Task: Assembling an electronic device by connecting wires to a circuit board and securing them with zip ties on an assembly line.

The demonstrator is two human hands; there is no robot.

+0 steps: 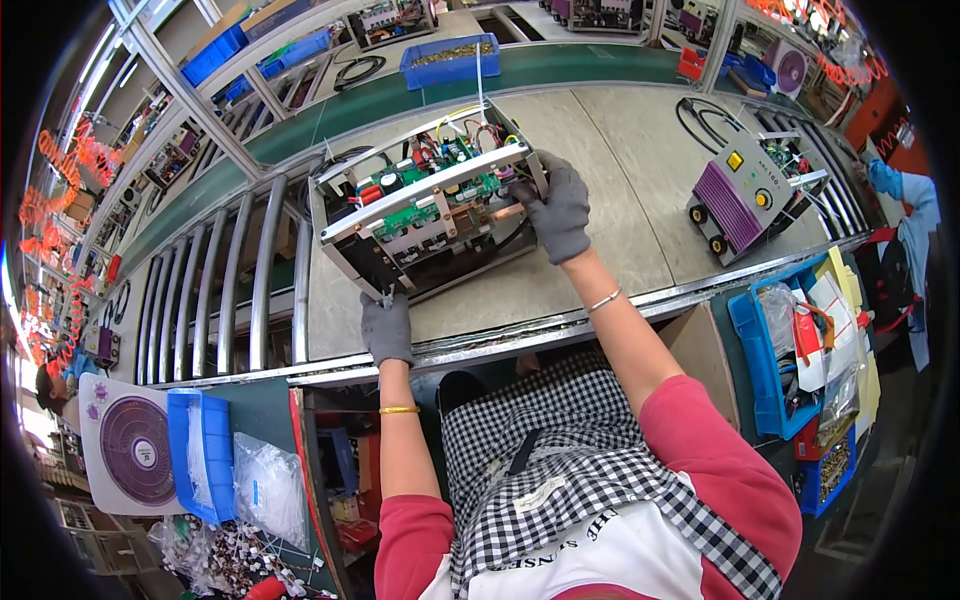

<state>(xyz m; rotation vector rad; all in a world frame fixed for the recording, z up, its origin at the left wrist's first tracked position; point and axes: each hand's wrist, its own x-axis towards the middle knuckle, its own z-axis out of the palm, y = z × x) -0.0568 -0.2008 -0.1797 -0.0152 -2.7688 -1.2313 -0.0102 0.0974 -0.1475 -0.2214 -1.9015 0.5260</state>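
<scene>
A big grey table (pixel 640 200) fills the middle and upper part of the frame. The person, at the bottom of the frame, wears a black and white checked apron (pixel 545 440) over a red and white shirt. A row of shiny metal rollers (pixel 233 280) runs across the left side of the frame.

The open metal box (pixel 430 190) is on the table, a bit above the middle of the frame. It sits at a slant, and green boards and wires show inside it. A purple and grey machine (pixel 745 200) with small wheels stands at the right, well apart from the box. A white fan (pixel 142 453) with a round purple front is at the lower left.

A blue tray (pixel 757 345) at the right holds tools and papers. A blue tub (pixel 452 70) of small bits is at the top.

The right hand (pixel 558 208), in a grey glove, has its fingers clamped on the right end of the open box. The left hand (pixel 387 330), gloved too, touches the box's lower left corner; its fingertips are hidden, so I cannot tell if they grip. A silver band (pixel 604 300) is on the right wrist and a gold band (pixel 400 409) on the left
</scene>
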